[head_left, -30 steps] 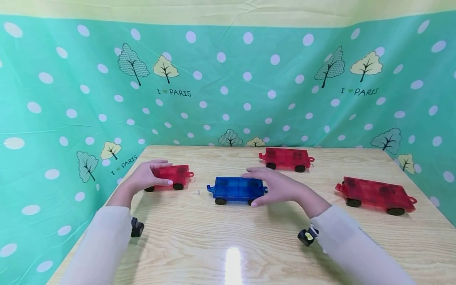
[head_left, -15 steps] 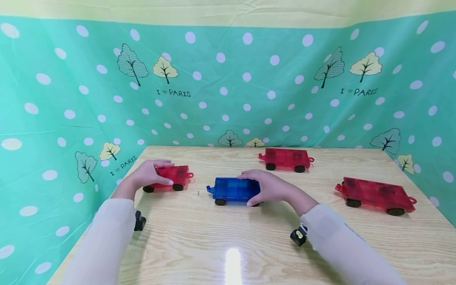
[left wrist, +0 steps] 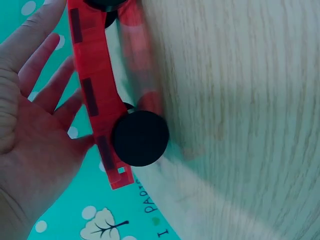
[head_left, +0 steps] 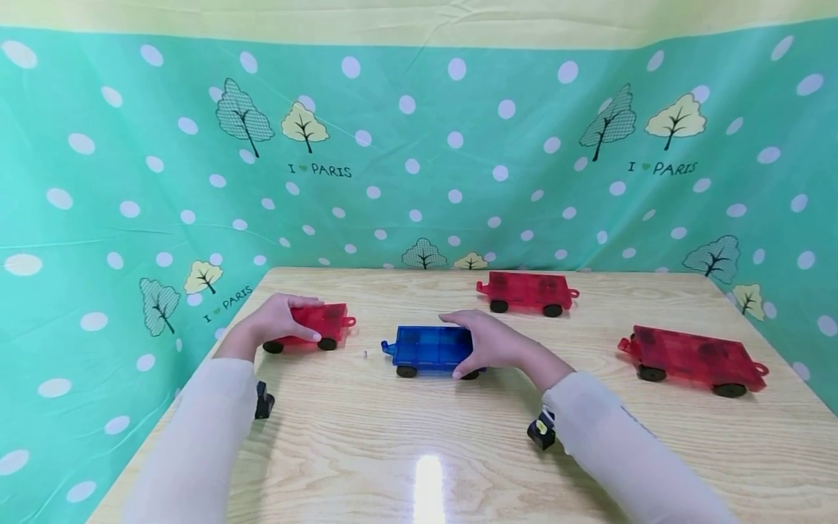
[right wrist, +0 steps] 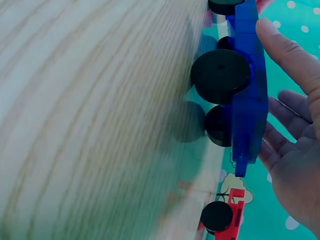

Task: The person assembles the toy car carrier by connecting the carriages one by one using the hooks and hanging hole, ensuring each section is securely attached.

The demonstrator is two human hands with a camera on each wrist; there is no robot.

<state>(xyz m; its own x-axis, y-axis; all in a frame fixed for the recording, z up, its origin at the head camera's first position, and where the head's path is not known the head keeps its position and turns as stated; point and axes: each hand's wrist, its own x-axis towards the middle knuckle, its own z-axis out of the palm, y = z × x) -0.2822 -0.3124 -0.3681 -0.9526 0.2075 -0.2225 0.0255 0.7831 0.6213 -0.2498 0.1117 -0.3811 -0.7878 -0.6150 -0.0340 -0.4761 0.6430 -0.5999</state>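
On the left of the table, a red toy train car (head_left: 330, 318) with black wheels is held by my left hand (head_left: 271, 320), thumb on its near side and fingers over the far edge. The left wrist view shows this red car (left wrist: 92, 75) between the thumb and spread fingers. Near the middle stands a blue toy train car (head_left: 425, 349), hook to the left. My right hand (head_left: 494, 342) holds its right end, thumb low at the near side. Seen from the right wrist, the fingers of the right hand (right wrist: 300, 165) lie behind the blue car (right wrist: 250, 90).
Another red car (head_left: 527, 290) stands at the back, right of centre, and a further red car (head_left: 697, 356) at the right. A tiny bit (head_left: 365, 354) lies between the held cars. A dotted green curtain (head_left: 419, 160) hangs behind the wooden table (head_left: 366, 451).
My right hand has shifted a little left along the blue car. The left wrist has moved slightly right. All the cars stay about where they were.
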